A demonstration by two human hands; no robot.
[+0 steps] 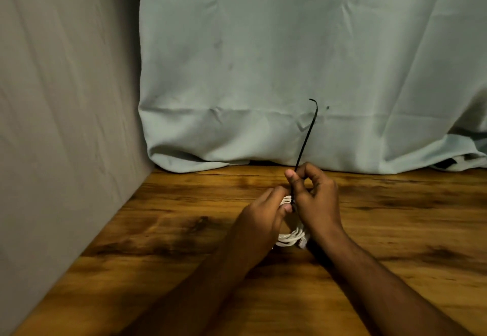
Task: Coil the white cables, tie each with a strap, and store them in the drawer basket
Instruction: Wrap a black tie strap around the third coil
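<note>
A coiled white cable (290, 238) lies between my hands over the wooden table (184, 230), mostly hidden by them. My left hand (261, 217) grips the coil's far side, its thumb beside the strap. A thin black strap (305, 138) wraps the coil there, and its long tail sticks up and away over the cloth. My right hand (313, 198) pinches the strap between thumb and forefinger just above the coil. No drawer or basket is in view.
A pale green cloth (290, 59) hangs behind the table and bunches on its far edge. A grey cloth wall (66, 98) closes the left side. A dark object (446, 163) peeks from under the cloth at far right.
</note>
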